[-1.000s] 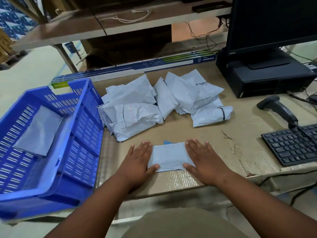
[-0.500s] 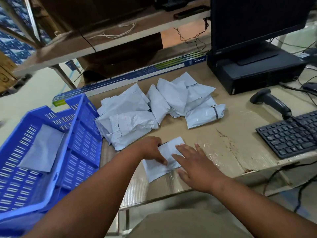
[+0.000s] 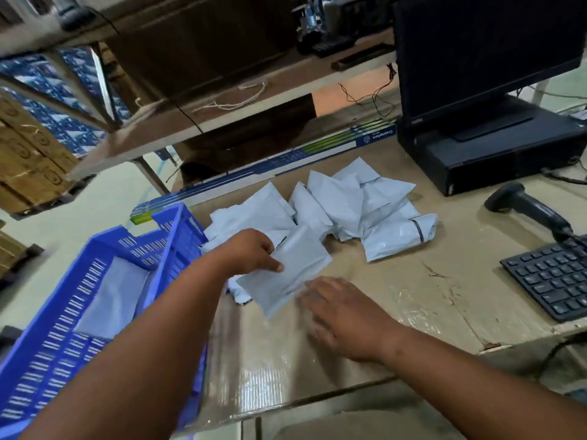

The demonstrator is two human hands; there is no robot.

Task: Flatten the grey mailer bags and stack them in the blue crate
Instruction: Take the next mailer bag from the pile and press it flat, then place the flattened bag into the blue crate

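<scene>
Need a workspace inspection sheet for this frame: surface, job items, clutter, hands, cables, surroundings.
Surface: worn cardboard-covered table, torn patches, glossy tape at the front edge.
Job's things: flattened mailer lifted off the table; pile of unflattened mailers behind it; blue crate on the left with one flat mailer inside.
Clutter: barcode scanner, keyboard, monitor, long printed box.
Grippers: left hand grips the flattened mailer; right hand open, blurred, beside it.
Cables: thin wires behind the table.
Surroundings: shelf above, cartons at left.
</scene>
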